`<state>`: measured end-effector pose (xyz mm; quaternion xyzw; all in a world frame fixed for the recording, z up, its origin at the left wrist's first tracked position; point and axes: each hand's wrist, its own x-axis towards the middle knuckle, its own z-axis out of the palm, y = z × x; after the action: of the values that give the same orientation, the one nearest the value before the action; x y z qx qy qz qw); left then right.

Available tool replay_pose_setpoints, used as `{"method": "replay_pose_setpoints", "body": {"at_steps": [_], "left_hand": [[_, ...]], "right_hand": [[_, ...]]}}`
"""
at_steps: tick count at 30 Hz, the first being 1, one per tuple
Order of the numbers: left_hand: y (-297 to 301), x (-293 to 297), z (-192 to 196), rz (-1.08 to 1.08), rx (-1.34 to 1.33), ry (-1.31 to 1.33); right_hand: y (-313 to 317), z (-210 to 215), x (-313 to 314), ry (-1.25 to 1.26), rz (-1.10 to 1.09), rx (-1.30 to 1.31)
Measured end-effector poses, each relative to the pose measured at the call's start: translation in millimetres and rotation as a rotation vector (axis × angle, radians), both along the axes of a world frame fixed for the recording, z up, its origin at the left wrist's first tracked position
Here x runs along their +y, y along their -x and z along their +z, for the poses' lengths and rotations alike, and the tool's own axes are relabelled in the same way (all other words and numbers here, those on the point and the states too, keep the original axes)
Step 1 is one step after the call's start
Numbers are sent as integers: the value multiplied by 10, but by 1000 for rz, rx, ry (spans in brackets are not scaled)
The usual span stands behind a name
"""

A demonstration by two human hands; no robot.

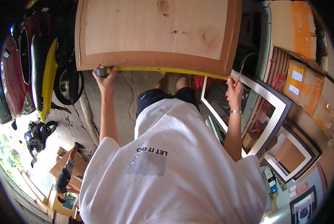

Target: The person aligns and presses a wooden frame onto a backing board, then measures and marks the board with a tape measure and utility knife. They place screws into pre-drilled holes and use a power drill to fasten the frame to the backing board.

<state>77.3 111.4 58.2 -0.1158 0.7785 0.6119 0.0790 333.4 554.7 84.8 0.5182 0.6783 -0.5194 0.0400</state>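
A wide wooden panel point(148, 33) with a brown border lies before me. Along its near edge stretches the yellow blade point(170, 70) of a tape measure. At the panel's near left corner, my left hand point(106, 83) is closed around the dark tape measure case point(103, 71). My right hand point(234, 96) is closed at the near right corner, by the blade's far end. It also grips a tool with an orange handle and a thin metal shaft point(241, 69) pointing up; its exact kind is unclear. Fingers partly hide the tape's end.
Large framed panes point(282, 108) lean to my right, with smaller frames point(309, 156) nearby. Taped cardboard boxes point(305, 84) are stacked at the far right. On the left stand a yellow motorbike point(49, 78) and a red car point(11, 74). Another person point(65, 177) is farther off, lower left.
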Motion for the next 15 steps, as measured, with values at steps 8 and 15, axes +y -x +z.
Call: {"method": "replay_pose_setpoints", "body": {"at_steps": [8, 15], "left_hand": [[312, -175, -279, -240, 198, 514], [224, -137, -413, -181, 361, 831]], "right_hand": [[-321, -796, 296, -539, 140, 106], [-316, -797, 261, -410, 56, -112]]}}
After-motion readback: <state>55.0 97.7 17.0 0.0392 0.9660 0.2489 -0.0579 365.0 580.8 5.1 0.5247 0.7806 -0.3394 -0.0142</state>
